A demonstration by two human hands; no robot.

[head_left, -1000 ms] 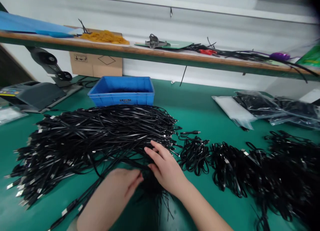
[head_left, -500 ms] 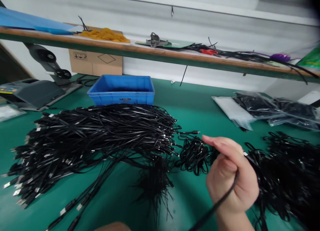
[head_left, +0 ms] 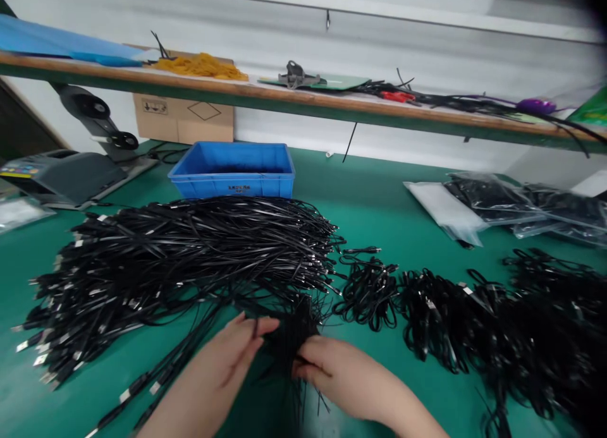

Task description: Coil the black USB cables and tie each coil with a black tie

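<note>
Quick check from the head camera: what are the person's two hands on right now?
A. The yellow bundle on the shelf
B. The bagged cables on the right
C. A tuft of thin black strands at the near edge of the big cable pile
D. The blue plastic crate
C. The left hand and right hand meet at the tuft of thin black strands, at the near edge of the big cable pile.
</note>
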